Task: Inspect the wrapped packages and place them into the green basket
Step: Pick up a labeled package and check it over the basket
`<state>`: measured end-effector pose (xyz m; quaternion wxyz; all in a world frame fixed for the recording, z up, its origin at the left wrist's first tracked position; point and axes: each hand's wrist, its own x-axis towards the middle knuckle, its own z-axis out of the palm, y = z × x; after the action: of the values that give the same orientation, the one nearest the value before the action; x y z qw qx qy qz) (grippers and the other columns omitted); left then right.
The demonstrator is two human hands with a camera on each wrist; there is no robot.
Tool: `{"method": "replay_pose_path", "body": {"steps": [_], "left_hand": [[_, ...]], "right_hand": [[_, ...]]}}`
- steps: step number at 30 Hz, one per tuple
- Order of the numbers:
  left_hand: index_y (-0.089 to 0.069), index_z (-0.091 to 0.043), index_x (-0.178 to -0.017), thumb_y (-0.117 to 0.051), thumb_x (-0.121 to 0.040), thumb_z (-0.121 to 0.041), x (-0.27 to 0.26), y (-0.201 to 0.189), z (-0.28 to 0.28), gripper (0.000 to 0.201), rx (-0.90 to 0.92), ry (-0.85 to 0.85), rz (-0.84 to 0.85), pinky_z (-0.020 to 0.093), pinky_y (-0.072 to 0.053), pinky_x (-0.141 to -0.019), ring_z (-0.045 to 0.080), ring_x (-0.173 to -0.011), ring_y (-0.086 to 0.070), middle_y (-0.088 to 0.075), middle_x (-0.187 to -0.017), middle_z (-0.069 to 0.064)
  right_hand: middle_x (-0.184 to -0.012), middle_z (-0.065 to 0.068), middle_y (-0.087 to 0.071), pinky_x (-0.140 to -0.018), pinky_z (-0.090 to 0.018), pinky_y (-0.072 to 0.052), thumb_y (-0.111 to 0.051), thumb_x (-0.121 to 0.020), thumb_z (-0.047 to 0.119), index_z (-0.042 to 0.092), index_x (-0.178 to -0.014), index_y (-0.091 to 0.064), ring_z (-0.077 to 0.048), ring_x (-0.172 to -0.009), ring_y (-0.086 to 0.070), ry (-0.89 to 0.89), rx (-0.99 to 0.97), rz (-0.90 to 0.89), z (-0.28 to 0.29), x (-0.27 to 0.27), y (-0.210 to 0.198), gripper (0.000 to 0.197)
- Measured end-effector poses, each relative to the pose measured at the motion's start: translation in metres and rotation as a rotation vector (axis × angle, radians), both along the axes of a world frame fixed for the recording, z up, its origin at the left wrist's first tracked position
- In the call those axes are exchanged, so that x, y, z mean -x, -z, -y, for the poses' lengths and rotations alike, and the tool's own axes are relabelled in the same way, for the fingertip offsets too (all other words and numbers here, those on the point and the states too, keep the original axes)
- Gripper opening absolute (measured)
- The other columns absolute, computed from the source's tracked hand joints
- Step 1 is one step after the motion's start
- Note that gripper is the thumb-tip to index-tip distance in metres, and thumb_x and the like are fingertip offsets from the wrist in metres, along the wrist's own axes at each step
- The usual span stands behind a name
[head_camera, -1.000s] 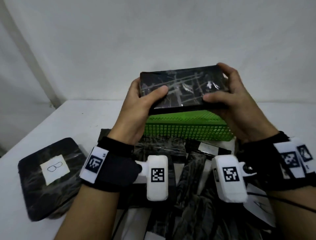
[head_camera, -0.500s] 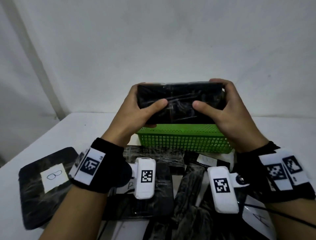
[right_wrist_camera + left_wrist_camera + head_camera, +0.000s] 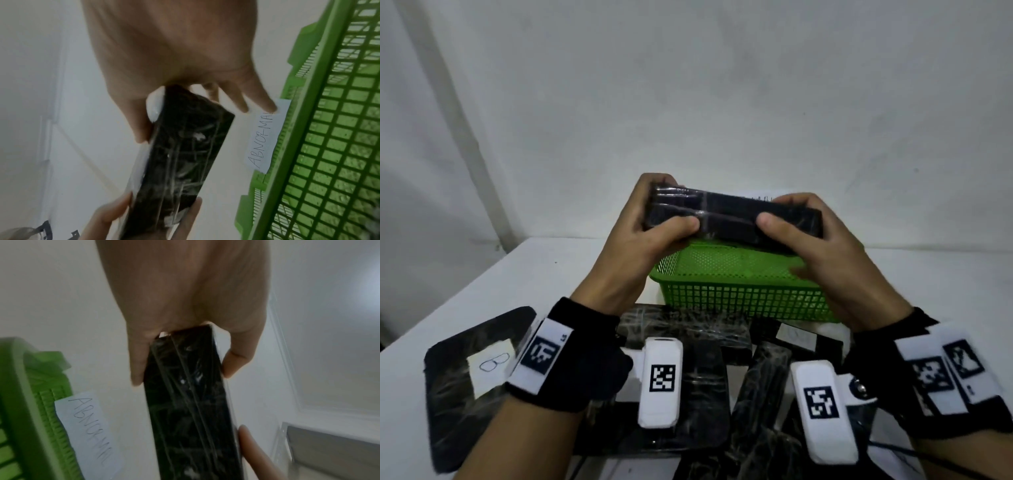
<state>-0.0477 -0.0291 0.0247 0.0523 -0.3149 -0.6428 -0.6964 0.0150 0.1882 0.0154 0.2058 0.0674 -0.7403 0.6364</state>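
**Two hands on one package, edge-on above the basket**

Two hands share the load: my left hand [image 3: 640,236] clamps one end of the wrapped package [image 3: 732,217], thumb on the near face and fingers curled round the far side; my right hand [image 3: 822,253] pinches the other end the same way. Gripping at both ends leaves the long middle of the package bare, so the film wrap can be looked over.

The package is black and film-wrapped, with its narrow edge turned up toward me. It hangs in the air just above the far rim of the green basket [image 3: 739,298], not touching it. My judgement: the tilt exposes the edge seam for checking, and holding it over the basket keeps the drop short once the check is done.

A paper slip [image 3: 265,136] is stuck to the basket's outer wall, hand-lettered "ABNORMAL" as far as I can read it. The basket floor that shows is bare mesh, so nothing is placed yet, as far as visible.

Near me on the white table [image 3: 482,284], several more wrapped packages [image 3: 688,377] lie overlapping; one at the left, the labelled package [image 3: 458,394], carries a white tag.

Next, by my estimate: finish the edge check, lower, release.
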Motion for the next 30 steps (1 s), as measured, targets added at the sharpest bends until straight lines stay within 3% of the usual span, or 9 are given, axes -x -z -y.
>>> {"method": "replay_pose_path", "body": {"steps": [2,4,9,12,15,17,21,26,30], "left_hand": [[-0.053,-0.027,-0.098,-0.072,-0.068,-0.025,-0.001,0.003,0.0,0.036,-0.019,-0.029,-0.085,0.037,-0.053,-0.087,0.011,-0.102,-0.061,-0.058,-0.124,-0.002],[-0.052,-0.027,-0.096,-0.072,-0.073,-0.03,-0.003,0.004,-0.003,0.03,-0.039,-0.041,-0.117,0.029,-0.052,-0.084,0.009,-0.103,-0.061,-0.057,-0.128,-0.003],[-0.05,-0.022,-0.096,-0.072,-0.074,-0.036,-0.002,0.003,-0.013,0.035,-0.027,-0.129,-0.182,0.024,-0.055,-0.079,0.005,-0.092,-0.063,-0.059,-0.118,-0.001],[-0.05,-0.02,-0.106,-0.071,-0.078,-0.038,0.0,0.002,-0.013,0.039,0.006,-0.151,-0.18,0.022,-0.053,-0.083,0.003,-0.097,-0.063,-0.06,-0.117,-0.012],[-0.038,-0.03,-0.135,-0.068,-0.08,-0.049,0.006,0.004,-0.012,0.066,-0.003,-0.067,0.037,0.028,-0.053,-0.089,0.004,-0.106,-0.065,-0.06,-0.128,-0.008],[-0.032,-0.03,-0.145,-0.078,-0.076,-0.043,0.01,0.006,-0.011,0.084,-0.022,-0.042,0.224,0.031,-0.054,-0.089,0.009,-0.104,-0.068,-0.064,-0.128,-0.001],[-0.046,-0.018,-0.138,-0.087,-0.065,-0.021,0.009,0.012,-0.016,0.084,-0.063,-0.066,0.205,0.023,-0.057,-0.075,0.005,-0.095,-0.07,-0.062,-0.126,0.003],[-0.049,-0.024,-0.125,-0.081,-0.06,-0.019,0.006,0.01,-0.014,0.073,0.014,0.006,0.154,0.031,-0.059,-0.072,0.019,-0.094,-0.07,-0.066,-0.112,0.006],[-0.048,-0.023,-0.121,-0.081,-0.059,-0.018,0.003,0.008,-0.012,0.071,0.045,0.018,0.13,0.028,-0.058,-0.067,0.021,-0.092,-0.07,-0.066,-0.112,0.015]], "right_hand": [[-0.117,0.008,-0.068,-0.074,-0.035,-0.057,-0.079,-0.055,0.058,0.034,-0.12,-0.058,-0.013,-0.1,-0.072,-0.02,0.027,0.099,-0.002,0.001,0.001,0.073],[-0.122,0.001,-0.067,-0.075,-0.036,-0.061,-0.087,-0.055,0.047,0.028,-0.123,-0.059,-0.022,-0.102,-0.074,-0.041,0.111,0.074,-0.002,0.002,0.0,0.075],[-0.112,0.003,-0.07,-0.083,-0.038,-0.061,-0.081,-0.061,0.057,0.03,-0.118,-0.061,-0.017,-0.101,-0.073,0.077,0.04,-0.059,-0.003,0.005,0.0,0.066],[-0.12,0.006,-0.064,-0.087,-0.031,-0.06,-0.086,-0.069,0.052,0.028,-0.126,-0.056,-0.009,-0.104,-0.07,0.089,-0.021,-0.105,-0.005,0.001,-0.002,0.069],[-0.12,0.022,-0.061,-0.087,-0.022,-0.056,-0.086,-0.061,0.03,0.026,-0.131,-0.045,-0.005,-0.103,-0.07,0.072,-0.129,-0.174,-0.011,-0.003,-0.006,0.082],[-0.111,0.033,-0.063,-0.085,-0.022,-0.056,-0.091,-0.057,0.023,0.025,-0.13,-0.042,-0.004,-0.101,-0.071,0.006,-0.16,-0.133,-0.016,-0.001,-0.007,0.087],[-0.11,0.019,-0.07,-0.089,-0.033,-0.057,-0.089,-0.066,0.043,0.032,-0.129,-0.046,-0.011,-0.105,-0.071,-0.083,0.029,-0.049,-0.016,0.004,-0.005,0.078],[-0.103,0.009,-0.072,-0.07,-0.025,-0.06,-0.082,-0.077,0.019,0.023,-0.126,-0.058,-0.007,-0.09,-0.074,0.065,0.096,-0.075,-0.008,0.004,-0.002,0.055],[-0.104,0.004,-0.073,-0.071,-0.036,-0.062,-0.085,-0.076,0.015,0.023,-0.117,-0.061,-0.014,-0.091,-0.074,0.119,0.062,-0.081,-0.013,0.003,-0.001,0.048]]}}
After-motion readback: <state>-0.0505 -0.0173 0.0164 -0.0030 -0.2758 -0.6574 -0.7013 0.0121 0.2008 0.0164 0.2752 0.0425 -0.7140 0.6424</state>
